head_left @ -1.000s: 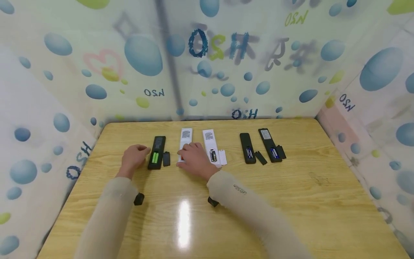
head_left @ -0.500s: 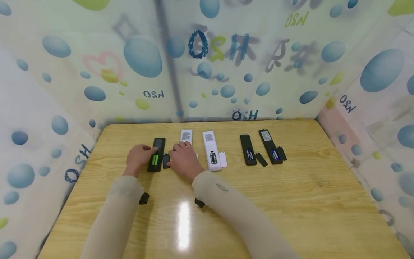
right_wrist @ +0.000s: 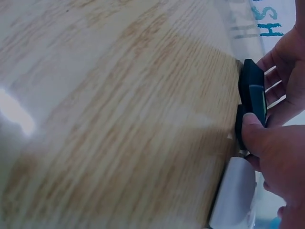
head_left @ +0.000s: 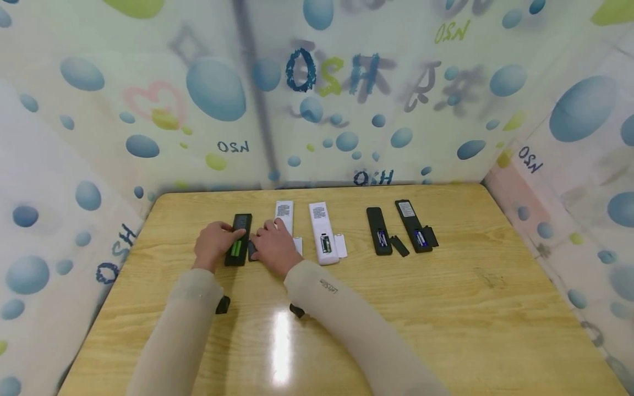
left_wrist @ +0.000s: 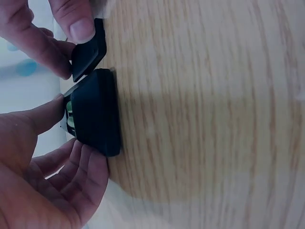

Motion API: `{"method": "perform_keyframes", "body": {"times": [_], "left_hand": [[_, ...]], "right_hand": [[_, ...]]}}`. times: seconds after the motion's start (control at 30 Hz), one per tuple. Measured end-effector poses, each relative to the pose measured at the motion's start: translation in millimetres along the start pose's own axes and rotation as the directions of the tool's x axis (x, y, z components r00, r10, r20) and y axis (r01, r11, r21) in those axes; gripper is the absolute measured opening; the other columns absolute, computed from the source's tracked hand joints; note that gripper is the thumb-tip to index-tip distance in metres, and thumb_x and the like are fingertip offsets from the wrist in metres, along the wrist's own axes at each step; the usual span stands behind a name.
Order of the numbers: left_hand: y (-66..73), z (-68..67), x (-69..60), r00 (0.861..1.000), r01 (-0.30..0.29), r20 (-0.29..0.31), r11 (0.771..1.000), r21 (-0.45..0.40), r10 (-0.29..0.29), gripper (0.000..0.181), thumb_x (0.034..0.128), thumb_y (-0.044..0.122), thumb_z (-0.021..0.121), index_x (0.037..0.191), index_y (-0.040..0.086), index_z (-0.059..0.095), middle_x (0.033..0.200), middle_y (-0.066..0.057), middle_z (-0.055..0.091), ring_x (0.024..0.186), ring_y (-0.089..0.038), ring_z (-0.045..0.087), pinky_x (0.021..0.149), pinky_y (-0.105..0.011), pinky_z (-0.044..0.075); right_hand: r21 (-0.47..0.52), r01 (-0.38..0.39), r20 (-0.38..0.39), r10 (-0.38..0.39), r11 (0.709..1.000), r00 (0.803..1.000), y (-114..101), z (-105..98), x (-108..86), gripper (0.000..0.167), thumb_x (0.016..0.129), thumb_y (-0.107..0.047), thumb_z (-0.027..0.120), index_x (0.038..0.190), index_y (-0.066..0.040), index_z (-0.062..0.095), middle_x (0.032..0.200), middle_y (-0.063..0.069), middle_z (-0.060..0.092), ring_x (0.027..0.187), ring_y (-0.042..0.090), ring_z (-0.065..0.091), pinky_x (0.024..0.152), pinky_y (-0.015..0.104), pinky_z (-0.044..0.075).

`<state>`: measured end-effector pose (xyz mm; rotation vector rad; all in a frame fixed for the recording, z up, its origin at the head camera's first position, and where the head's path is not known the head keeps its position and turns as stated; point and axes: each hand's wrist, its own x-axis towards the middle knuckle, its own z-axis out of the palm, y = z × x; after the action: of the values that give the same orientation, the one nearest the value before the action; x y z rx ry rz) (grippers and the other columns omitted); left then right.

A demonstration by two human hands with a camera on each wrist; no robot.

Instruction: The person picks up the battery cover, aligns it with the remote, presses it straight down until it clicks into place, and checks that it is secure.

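Observation:
Toward the left of the table lies a black remote control (head_left: 242, 222), back up, with green batteries (head_left: 236, 248) in its uncovered compartment. My left hand (head_left: 213, 246) holds it, thumb over the top face and fingers along its left side. Just right of the remote, my right hand (head_left: 275, 248) pinches a small black battery cover (head_left: 253, 253) between thumb and fingers. In the left wrist view the cover (left_wrist: 90, 53) is tilted beside the remote (left_wrist: 98, 114), close to the table. The right wrist view shows the cover (right_wrist: 239, 125) close against the remote (right_wrist: 251, 83).
Right of my right hand lie a white remote (head_left: 284, 211), partly hidden, and a second white remote (head_left: 321, 220) with its cover (head_left: 340, 246) alongside. Farther right are two black remotes (head_left: 377, 223) with batteries showing and loose covers (head_left: 399, 246). A patterned curtain (head_left: 346, 110) stands behind the table.
My right hand has moved left from the white remote to the black battery cover and taken hold of it. My left hand has moved right onto the black remote.

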<state>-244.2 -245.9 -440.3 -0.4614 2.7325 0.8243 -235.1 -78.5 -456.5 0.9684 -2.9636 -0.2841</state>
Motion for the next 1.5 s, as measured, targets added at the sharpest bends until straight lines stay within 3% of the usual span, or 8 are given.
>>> {"method": "perform_keyframes", "body": {"times": [0.27, 0.5, 0.67, 0.83, 1.0, 1.13, 1.27, 1.5], "left_hand": [[1.0, -0.9, 0.9, 0.998, 0.028, 0.056, 0.999, -0.043, -0.026, 0.069, 0.0938, 0.053, 0.056, 0.138, 0.000, 0.048, 0.138, -0.025, 0.051, 0.113, -0.035, 0.053, 0.092, -0.046, 0.046], [4.6, -2.9, -1.9, 0.995, 0.074, 0.070, 0.994, -0.081, -0.069, 0.068, 0.0935, 0.050, 0.058, 0.138, -0.001, 0.048, 0.139, -0.024, 0.051, 0.115, -0.035, 0.052, 0.095, -0.046, 0.047], [10.0, -3.2, -5.2, 0.996, 0.078, 0.046, 0.992, -0.095, -0.074, 0.063, 0.0925, 0.046, 0.061, 0.134, -0.001, 0.051, 0.136, -0.024, 0.053, 0.113, -0.035, 0.054, 0.092, -0.045, 0.048], [13.2, -3.5, -6.0, 0.992, 0.108, 0.079, 0.982, -0.155, -0.097, 0.065, 0.0931, 0.043, 0.061, 0.140, -0.001, 0.047, 0.142, -0.024, 0.048, 0.122, -0.036, 0.050, 0.101, -0.048, 0.046], [11.8, -0.4, 0.3, 0.992, 0.081, 0.113, 0.972, -0.219, -0.057, 0.069, 0.0929, 0.038, 0.062, 0.144, -0.003, 0.041, 0.146, -0.026, 0.043, 0.127, -0.037, 0.047, 0.106, -0.048, 0.043], [6.4, 1.9, 6.9, 0.994, 0.046, 0.108, 0.962, -0.269, -0.017, 0.066, 0.0932, 0.035, 0.063, 0.143, -0.003, 0.042, 0.143, -0.026, 0.044, 0.121, -0.034, 0.049, 0.102, -0.045, 0.046], [1.5, -0.1, 10.8, 0.998, 0.002, 0.055, 0.969, -0.249, 0.012, 0.060, 0.0933, 0.036, 0.062, 0.136, -0.003, 0.046, 0.136, -0.024, 0.048, 0.111, -0.031, 0.049, 0.089, -0.039, 0.047], [-1.6, -10.5, 6.1, 0.998, -0.019, 0.046, 0.962, -0.271, 0.033, 0.062, 0.0939, 0.040, 0.060, 0.138, -0.001, 0.043, 0.135, -0.022, 0.047, 0.103, -0.028, 0.051, 0.076, -0.031, 0.045]], "right_hand": [[0.041, 0.017, 0.037, -0.019, 0.999, 0.999, -1, -6, -0.4, 0.051, 0.092, -0.059, 0.053, 0.137, -0.034, 0.052, 0.131, -0.013, 0.054, 0.115, 0.013, 0.041, 0.106, 0.037, 0.027], [0.126, -0.025, -0.023, 0.029, 0.992, 0.999, 1, -10, 0.7, 0.033, 0.093, -0.049, 0.059, 0.123, -0.035, 0.064, 0.118, -0.014, 0.063, 0.106, 0.011, 0.046, 0.106, 0.036, 0.031], [0.163, -0.047, -0.061, 0.058, 0.985, 0.996, 4, -11, -0.1, 0.027, 0.093, -0.049, 0.059, 0.116, -0.038, 0.067, 0.108, -0.017, 0.069, 0.093, 0.011, 0.048, 0.098, 0.034, 0.034], [0.223, -0.047, -0.069, 0.064, 0.974, 0.996, 8, -13, -3.0, 0.026, 0.090, -0.049, 0.063, 0.112, -0.039, 0.070, 0.104, -0.019, 0.071, 0.091, 0.011, 0.051, 0.097, 0.034, 0.035], [0.266, -0.038, -0.077, 0.061, 0.963, 0.995, 10, -15, -5.5, 0.024, 0.089, -0.047, 0.064, 0.110, -0.038, 0.071, 0.102, -0.020, 0.071, 0.089, 0.011, 0.053, 0.099, 0.035, 0.034], [0.282, -0.027, -0.081, 0.052, 0.959, 0.995, 8, -18, -7.5, 0.023, 0.090, -0.047, 0.064, 0.109, -0.037, 0.072, 0.101, -0.021, 0.071, 0.087, 0.010, 0.053, 0.098, 0.035, 0.034], [0.307, -0.021, -0.085, 0.050, 0.951, 0.995, 9, -20, -11.4, 0.022, 0.091, -0.046, 0.062, 0.110, -0.037, 0.071, 0.101, -0.022, 0.071, 0.087, 0.010, 0.054, 0.101, 0.036, 0.035], [0.327, 0.003, -0.121, 0.039, 0.945, 0.992, 14, -24, -18.3, 0.023, 0.094, -0.045, 0.059, 0.112, -0.036, 0.070, 0.102, -0.020, 0.071, 0.089, 0.009, 0.055, 0.105, 0.037, 0.034]]}}
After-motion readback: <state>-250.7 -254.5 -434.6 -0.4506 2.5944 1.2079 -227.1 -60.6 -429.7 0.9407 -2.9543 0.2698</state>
